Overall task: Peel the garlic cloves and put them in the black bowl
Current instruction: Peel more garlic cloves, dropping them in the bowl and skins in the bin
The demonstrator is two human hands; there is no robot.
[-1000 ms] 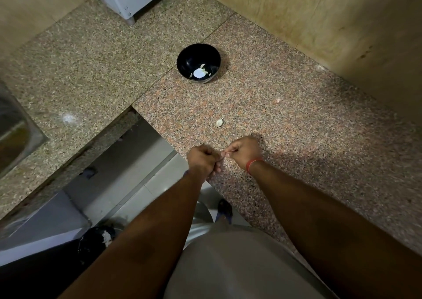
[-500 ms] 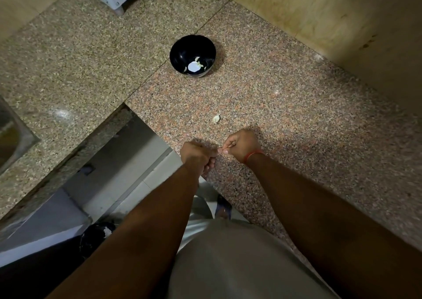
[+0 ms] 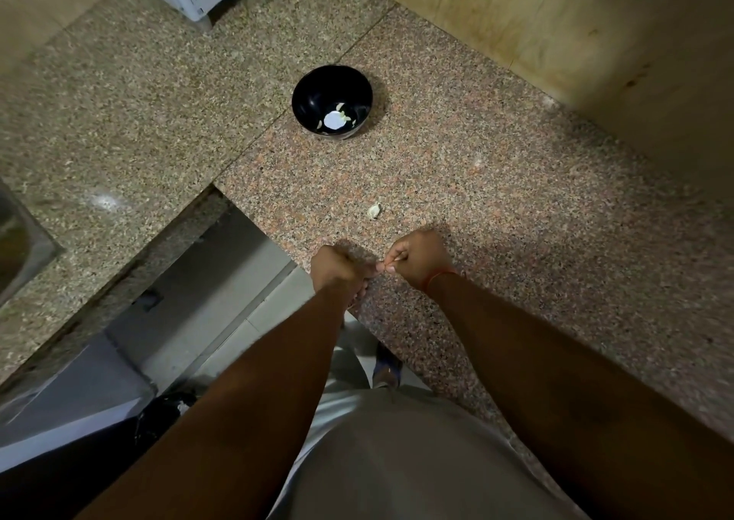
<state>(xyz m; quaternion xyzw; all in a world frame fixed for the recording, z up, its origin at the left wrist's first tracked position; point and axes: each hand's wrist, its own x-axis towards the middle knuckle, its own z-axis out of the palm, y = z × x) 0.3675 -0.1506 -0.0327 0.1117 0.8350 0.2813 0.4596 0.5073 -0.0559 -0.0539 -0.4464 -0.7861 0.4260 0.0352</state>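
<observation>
Hands stayed pinched together on a barely visible garlic clove, left hand meeting right hand; peeling seemingly unfinished; glossy round black bowl waited well apart.

Upright black bowl holding peeled cloves, loose clove

The left hand and right hand are held together at the granite bench edge, fingertips pinched on something small. A garlic clove lies just beyond them. Pale pieces are seen inside the black bowl.
</observation>
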